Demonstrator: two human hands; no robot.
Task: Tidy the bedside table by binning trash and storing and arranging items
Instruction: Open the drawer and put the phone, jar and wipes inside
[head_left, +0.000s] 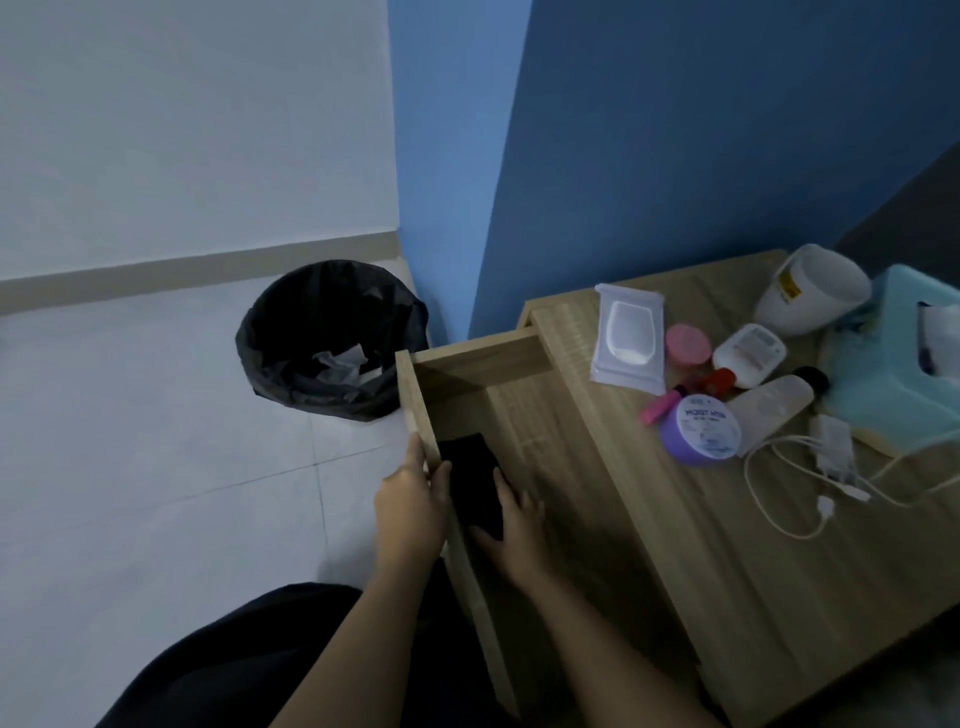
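The wooden bedside table has its drawer pulled out to the left. My left hand grips the drawer's front panel. Inside the drawer my right hand holds a flat black object, perhaps a phone, against the drawer floor. On the tabletop lie a wet-wipes pack, a pink jar, a purple tub, a white bottle with a black cap, a small white container and a white charger with cable.
A bin lined with a black bag stands on the tiled floor left of the drawer, with crumpled tissue inside. A teal tissue box and a white jug sit at the table's far right. Blue walls rise behind.
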